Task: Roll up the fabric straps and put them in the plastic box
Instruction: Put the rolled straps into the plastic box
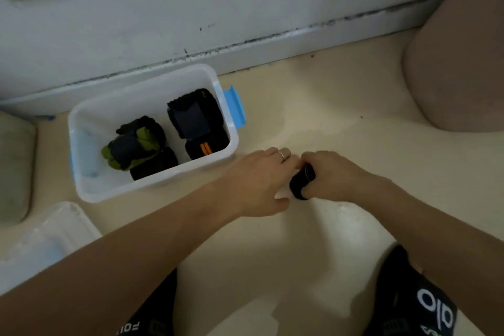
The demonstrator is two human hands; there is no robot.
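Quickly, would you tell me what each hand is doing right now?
Left hand: touches the black strap roll; whether it grips it cannot be told.
Right hand: closed, gripping the same roll.

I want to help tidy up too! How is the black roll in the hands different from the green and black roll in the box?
The black roll is plain black; the green and black roll shows bright green patches. The black roll is outside the plastic box, over the floor, gripped by the right hand with the left hand against it; the green one lies inside, untouched. The black roll looks smaller. Both are rolled-up fabric.
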